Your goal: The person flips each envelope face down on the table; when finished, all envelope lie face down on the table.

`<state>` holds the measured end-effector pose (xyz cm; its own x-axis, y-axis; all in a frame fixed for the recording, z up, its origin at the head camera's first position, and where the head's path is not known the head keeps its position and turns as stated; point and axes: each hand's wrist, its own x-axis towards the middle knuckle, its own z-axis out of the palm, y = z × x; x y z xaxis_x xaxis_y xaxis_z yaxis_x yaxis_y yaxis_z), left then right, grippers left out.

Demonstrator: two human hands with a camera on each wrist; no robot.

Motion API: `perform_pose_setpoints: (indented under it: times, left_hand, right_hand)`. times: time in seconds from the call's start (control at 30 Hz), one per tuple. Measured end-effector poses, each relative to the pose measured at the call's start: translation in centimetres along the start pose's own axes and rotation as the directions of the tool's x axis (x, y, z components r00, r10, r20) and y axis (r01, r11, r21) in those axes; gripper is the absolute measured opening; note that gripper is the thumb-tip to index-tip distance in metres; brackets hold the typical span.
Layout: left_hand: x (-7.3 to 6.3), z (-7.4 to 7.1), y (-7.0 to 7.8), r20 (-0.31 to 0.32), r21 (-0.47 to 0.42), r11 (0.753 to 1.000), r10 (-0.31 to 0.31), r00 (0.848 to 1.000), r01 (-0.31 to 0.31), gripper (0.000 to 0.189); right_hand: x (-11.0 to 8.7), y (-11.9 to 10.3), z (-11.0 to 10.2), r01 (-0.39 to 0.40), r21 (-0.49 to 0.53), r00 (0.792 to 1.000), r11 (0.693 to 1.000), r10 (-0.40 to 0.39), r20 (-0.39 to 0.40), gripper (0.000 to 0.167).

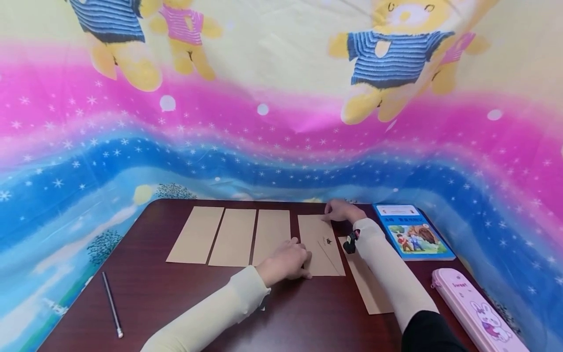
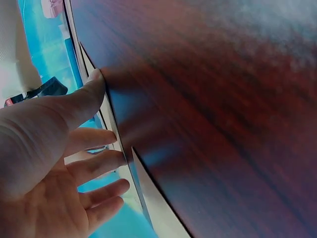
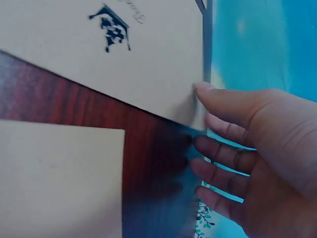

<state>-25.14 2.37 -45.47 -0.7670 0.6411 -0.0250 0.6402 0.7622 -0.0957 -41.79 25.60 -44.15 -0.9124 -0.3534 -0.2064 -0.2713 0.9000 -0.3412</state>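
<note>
In the head view, a tan kraft-paper rectangle point(image 1: 323, 254) with a small black crown print and a diagonal line lies on the dark table. My left hand point(image 1: 288, 259) touches its lower left edge, fingers loosely extended; the left wrist view shows the thumb point(image 2: 94, 89) at the paper's edge. At its far right corner, my right hand point(image 1: 345, 211) pinches the edge between thumb and forefinger, the forefinger partly hidden. Under my right forearm lies another tan rectangle point(image 1: 367, 288), partly covered. Three plain tan rectangles stand in a row leftward: a left one point(image 1: 195, 234), a middle one point(image 1: 233, 237), a right one point(image 1: 271, 230).
A blue picture book point(image 1: 413, 232) lies at the far right. Nearer, a pink pencil case point(image 1: 477, 308) rests along the right edge. A dark pencil point(image 1: 112, 303) lies at the left of the table point(image 1: 145, 283). A printed cloth point(image 1: 272, 132) hangs behind.
</note>
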Motion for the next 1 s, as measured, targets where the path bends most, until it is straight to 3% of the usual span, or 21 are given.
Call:
perform_pose_setpoints:
  times: [0.13, 0.27, 0.43, 0.6, 1.0]
  left_hand:
    - [0.0, 0.0, 0.1, 0.01, -0.001, 1.0, 0.003, 1.0, -0.003, 0.037]
    - [0.0, -0.1, 0.1, 0.008, -0.002, 1.0, 0.01, 1.0, -0.01, 0.037]
    - [0.0, -0.2, -0.2, -0.013, 0.014, 0.999, 0.034, 0.999, -0.034, 0.037]
    - [0.0, -0.3, -0.4, -0.008, 0.0, 0.999, 0.05, 0.999, -0.05, 0.038]
    - [-0.2, 0.6, -0.6, -0.033, -0.016, 0.997, 0.069, 0.997, -0.069, 0.048]
  right_hand:
    - [0.1, 0.7, -0.3, 0.021, 0.071, 1.0, 0.997, -0.019, -0.023, 0.024]
    - [0.1, 1.6, -0.6, 0.09, 0.168, 0.995, 0.982, -0.082, -0.054, 0.023]
    - [-0.2, 2.6, -0.4, 0.168, 0.201, 0.982, 0.965, -0.146, -0.12, 0.028]
    - [-0.6, 3.2, 0.2, 0.179, 0.224, 0.976, 0.958, -0.145, -0.16, 0.027]
    - [-1.0, 3.2, -0.8, 0.173, 0.23, 0.979, 0.958, -0.142, -0.147, 0.031]
